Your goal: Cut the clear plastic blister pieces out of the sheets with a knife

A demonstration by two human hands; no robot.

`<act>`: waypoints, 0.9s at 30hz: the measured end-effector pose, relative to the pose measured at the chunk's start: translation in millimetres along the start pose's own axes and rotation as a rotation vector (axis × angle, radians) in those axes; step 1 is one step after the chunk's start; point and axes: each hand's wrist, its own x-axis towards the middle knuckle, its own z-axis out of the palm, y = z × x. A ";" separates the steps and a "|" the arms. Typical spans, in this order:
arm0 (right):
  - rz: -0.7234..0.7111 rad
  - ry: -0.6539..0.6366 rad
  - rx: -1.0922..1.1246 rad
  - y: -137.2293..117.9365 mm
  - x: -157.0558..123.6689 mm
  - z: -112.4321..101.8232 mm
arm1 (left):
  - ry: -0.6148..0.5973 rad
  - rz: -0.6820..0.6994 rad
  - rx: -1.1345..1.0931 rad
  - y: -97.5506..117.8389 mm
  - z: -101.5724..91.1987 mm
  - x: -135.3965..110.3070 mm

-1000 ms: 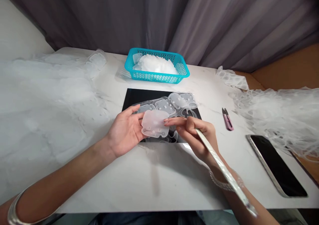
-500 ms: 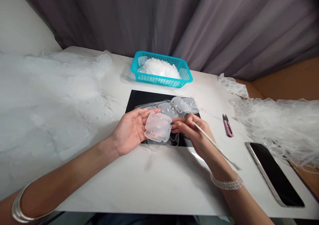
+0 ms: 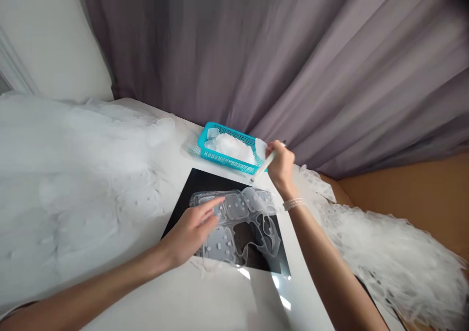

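- Obstructing the basket [image 3: 234, 164] partly, at twelve: my right hand [image 3: 282, 167], closed around white tool [image 3: 264, 166].
- Tool at one; long axis, lower end, toward seven-thirty.
- Left hand [image 3: 190, 233]: loosely spread over plastic sheet [image 3: 236, 208], nothing gripped.

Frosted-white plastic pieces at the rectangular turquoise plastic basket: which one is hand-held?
The piece in the right hand, at the right end of the basket; the others lie heaped inside.

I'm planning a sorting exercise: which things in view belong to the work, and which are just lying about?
Likely the job's:
pen-like tool and translucent piece in the right hand
teal basket
patterned sheet beneath the left hand
black mat
perhaps the left heap

Apparently just about:
stringy heap, right
curtain
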 end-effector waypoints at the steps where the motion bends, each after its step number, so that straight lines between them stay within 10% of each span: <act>1: -0.014 -0.058 -0.014 0.6 4.4 6.3 | -0.027 0.069 0.183 -2.7 -0.3 0.0; 8: 0.065 -0.272 -0.112 23.4 -67.7 -11.9 | -0.039 0.420 1.009 -34.9 -1.9 2.5; 15: 0.216 -0.420 -0.216 61.9 -133.6 -52.4 | 0.062 0.470 1.105 -50.1 3.6 -2.8; 27: 0.305 -0.356 -0.124 79.8 -135.5 -29.6 | 0.022 0.403 1.187 -44.4 2.5 -1.1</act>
